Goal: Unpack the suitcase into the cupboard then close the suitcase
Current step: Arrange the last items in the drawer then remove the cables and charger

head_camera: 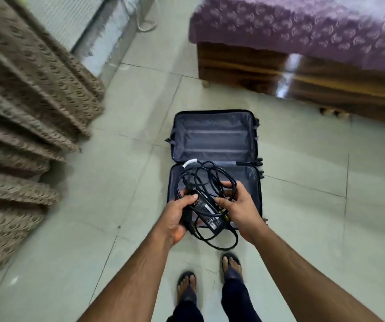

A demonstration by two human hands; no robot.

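Black power adapter gripped in left hand and right hand.

Adapter: white label strip and printed marks on top face, beside the thumbs; print too small and blurred. No text legible.

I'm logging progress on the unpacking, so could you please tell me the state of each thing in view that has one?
Suitcase: open flat on the floor, both visible halves empty.
Laptop power adapter: lifted above the suitcase, held in both hands.
Adapter cable: loosely tangled, loops hanging.
Left hand: grips the adapter's left end.
Right hand: holds adapter and cable.
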